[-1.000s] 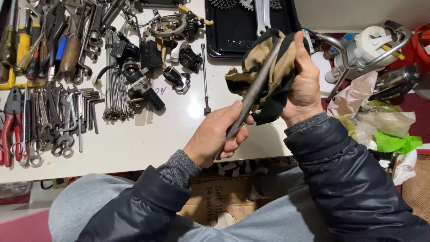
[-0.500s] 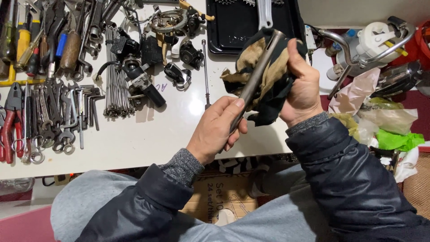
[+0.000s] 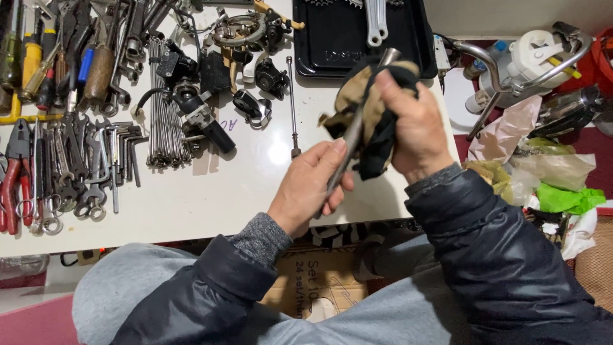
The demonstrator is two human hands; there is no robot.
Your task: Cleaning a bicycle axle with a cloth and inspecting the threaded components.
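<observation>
My left hand (image 3: 313, 188) grips the lower end of a long grey metal rod (image 3: 355, 131) that slants up to the right over the white table (image 3: 242, 191). My right hand (image 3: 412, 128) is wrapped around the rod's upper part through a tan and black rag (image 3: 364, 108). The rod's top end pokes out above the rag, in front of the black tray (image 3: 332, 45). Both arms wear dark padded sleeves.
Wrenches, hex keys and red pliers (image 3: 13, 172) lie at the left. A bundle of spokes (image 3: 163, 108), black bike parts (image 3: 204, 121) and a thin skewer (image 3: 292, 105) sit mid-table. Right of the table are a silver handlebar (image 3: 511, 70) and plastic bags (image 3: 549, 185).
My right hand and the rag have slid along the rod, and the rod stands a little steeper. My left hand keeps its grip low on the rod.
</observation>
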